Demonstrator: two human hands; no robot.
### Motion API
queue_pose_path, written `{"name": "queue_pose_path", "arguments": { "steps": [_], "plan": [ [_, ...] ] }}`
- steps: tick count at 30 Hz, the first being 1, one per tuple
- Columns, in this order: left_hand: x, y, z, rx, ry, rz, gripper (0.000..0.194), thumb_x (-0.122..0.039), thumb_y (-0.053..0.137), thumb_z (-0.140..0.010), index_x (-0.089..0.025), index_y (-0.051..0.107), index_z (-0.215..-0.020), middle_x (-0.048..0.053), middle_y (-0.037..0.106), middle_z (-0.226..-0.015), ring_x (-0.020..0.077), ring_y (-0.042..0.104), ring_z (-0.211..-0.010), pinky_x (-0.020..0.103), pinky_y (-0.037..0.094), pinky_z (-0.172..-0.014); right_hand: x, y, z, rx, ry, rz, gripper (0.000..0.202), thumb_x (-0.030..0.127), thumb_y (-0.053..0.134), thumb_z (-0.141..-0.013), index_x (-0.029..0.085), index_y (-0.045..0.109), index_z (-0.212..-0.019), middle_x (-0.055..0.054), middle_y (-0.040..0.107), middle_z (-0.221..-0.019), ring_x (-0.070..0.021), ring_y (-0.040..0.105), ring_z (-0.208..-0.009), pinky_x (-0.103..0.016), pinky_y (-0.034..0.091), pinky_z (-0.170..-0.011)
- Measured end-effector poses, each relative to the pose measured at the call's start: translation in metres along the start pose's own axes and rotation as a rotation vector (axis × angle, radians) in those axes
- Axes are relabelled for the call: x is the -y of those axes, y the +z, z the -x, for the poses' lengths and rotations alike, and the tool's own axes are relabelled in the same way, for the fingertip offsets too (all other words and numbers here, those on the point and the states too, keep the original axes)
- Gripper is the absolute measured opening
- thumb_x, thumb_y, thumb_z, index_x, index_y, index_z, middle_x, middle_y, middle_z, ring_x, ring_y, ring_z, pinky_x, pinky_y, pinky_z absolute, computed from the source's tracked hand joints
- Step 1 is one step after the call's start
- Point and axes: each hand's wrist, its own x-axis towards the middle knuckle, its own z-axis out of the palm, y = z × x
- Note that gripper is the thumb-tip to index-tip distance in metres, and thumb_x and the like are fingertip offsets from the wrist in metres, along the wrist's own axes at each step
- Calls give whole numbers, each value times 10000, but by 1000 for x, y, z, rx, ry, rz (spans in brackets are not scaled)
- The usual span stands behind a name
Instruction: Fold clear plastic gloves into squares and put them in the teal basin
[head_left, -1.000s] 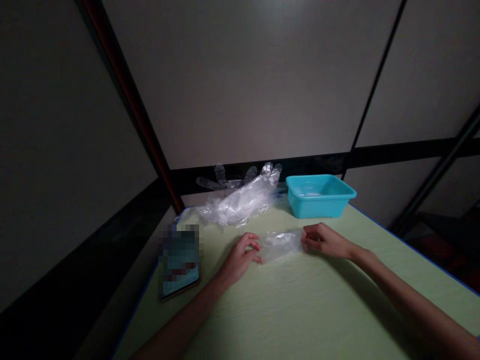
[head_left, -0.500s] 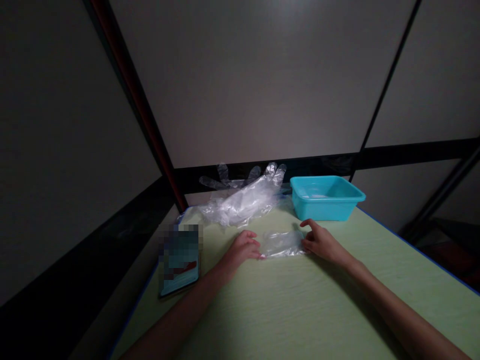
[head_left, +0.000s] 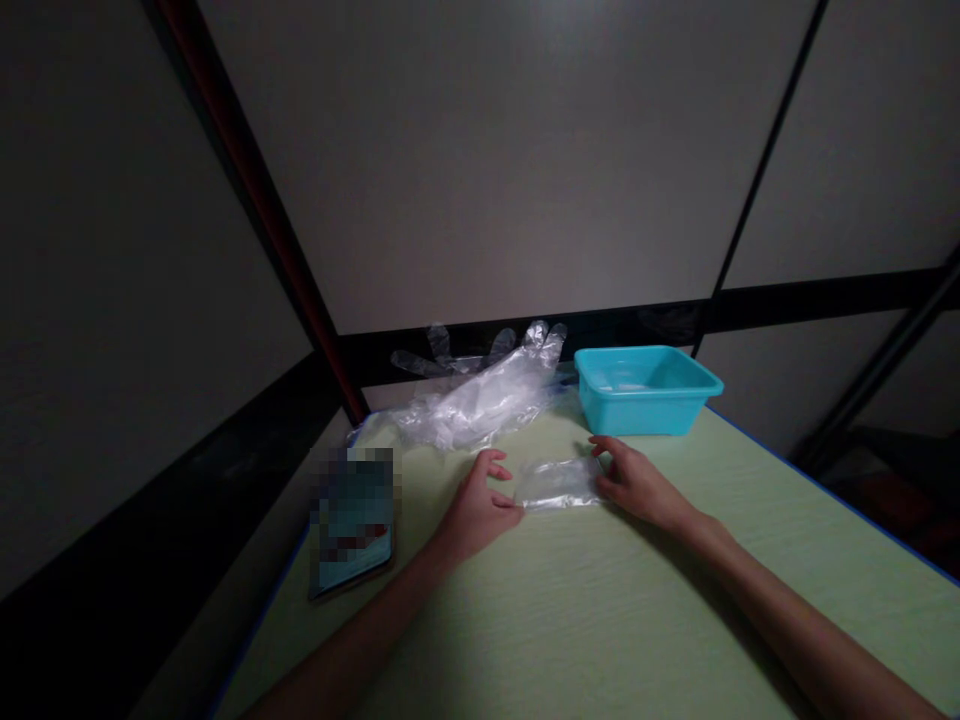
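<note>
Clear, thin, folded plastic film [head_left: 559,486] lies on the pale green table [head_left: 525,620] between our hands. We judge it light, limp, slippery, easily creased, best pinched at its short ends. Our left hand [head_left: 474,512] is spread wide; our right hand [head_left: 639,486] has a raised forefinger, its grip unclear. We can read no brand or label.

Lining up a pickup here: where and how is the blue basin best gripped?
Probably by the rim of the basin at its right end, coming from above with the right hand. It sits upright and the rim flares outward there, giving fingers an edge to hook; the piled plastic gloves crowd its left end.
</note>
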Motion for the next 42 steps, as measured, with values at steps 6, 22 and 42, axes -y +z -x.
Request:
{"name": "queue_pose_path", "arguments": {
  "steps": [6, 22, 42],
  "plan": [
    [11, 0, -2, -78, 155, -179, 570, -4, 527, -528, -232, 393, -1034, -16, 471, -895, 55, 520, -531, 185, 415, -515, 9, -7, 3, 76, 49, -73, 427, 119, 483, -677, 120, 421, -1099, -30, 570, -758, -126, 510, -601, -248, 417, -568],
    [-13, 26, 24, 220, 578, -528, 491, -148, 498, -749, -184, 405, -1230, 68, 312, -1360, 220, 276, -1244, 348, 228, -1034, 13, -23, 40, 198, -447, -11, 181, 191, 384, -849, 152, 553, -901, -75, 505, -849, -154, 490, -766, -286, 412, -689],
    [-16, 29, 30, 610, 650, -1040, 609, -400, 354, -853, -100, 153, -1343, 102, 119, -1419, 176, 65, -1300, 323, 120, -1065, 9, -23, 43, 229, -484, 223, 267, 247, 382, -862, 158, 599, -989, -62, 497, -767, -157, 460, -709, -283, 367, -642]
  ]
}}
